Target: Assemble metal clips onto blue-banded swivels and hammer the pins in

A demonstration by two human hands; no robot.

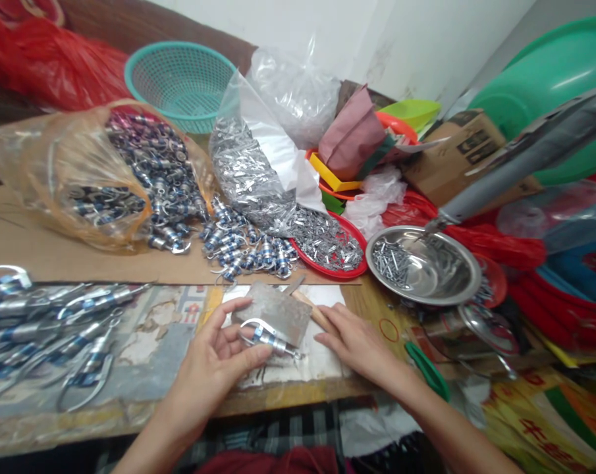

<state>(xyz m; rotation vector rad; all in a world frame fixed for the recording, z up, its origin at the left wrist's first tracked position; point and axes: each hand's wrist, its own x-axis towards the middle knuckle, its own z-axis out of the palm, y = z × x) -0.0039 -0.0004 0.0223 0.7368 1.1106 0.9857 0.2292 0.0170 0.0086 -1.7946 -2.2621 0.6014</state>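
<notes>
Left hand: in the head view, the person's left hand (221,345) has its thumb and fingers closed around a silver-and-blue metal fitting (270,340) with a curved lever.
Fitting: over the near edge of a flat metal plate (278,308), its small looped end pointing toward the right hand; whether it touches the plate cannot be told.
Right hand: the right hand (357,339) is wrapped around the wooden handle of a small hammer (317,312), whose head lies at the plate's far edge.
Plate: on a white sheet (322,370) at the near side of the worktable; if not lying firm, it could rock or slide under a blow.
Fingers: the left thumb and fingertips sit close to the fitting, so an off-line hammer stroke could catch them.
Round body: a loose pinch might let the fitting roll or twist, bending the lever or marking the blue band.
Steel bowl: the bowl (468,289), with thin metal pins (391,262) inside, stands beyond the right hand; a wide elbow or swing could knock it.
Loose fittings: a heap (90,339) lies left of the left forearm, where a sleeve or arm could drag pieces off the edge.
</notes>
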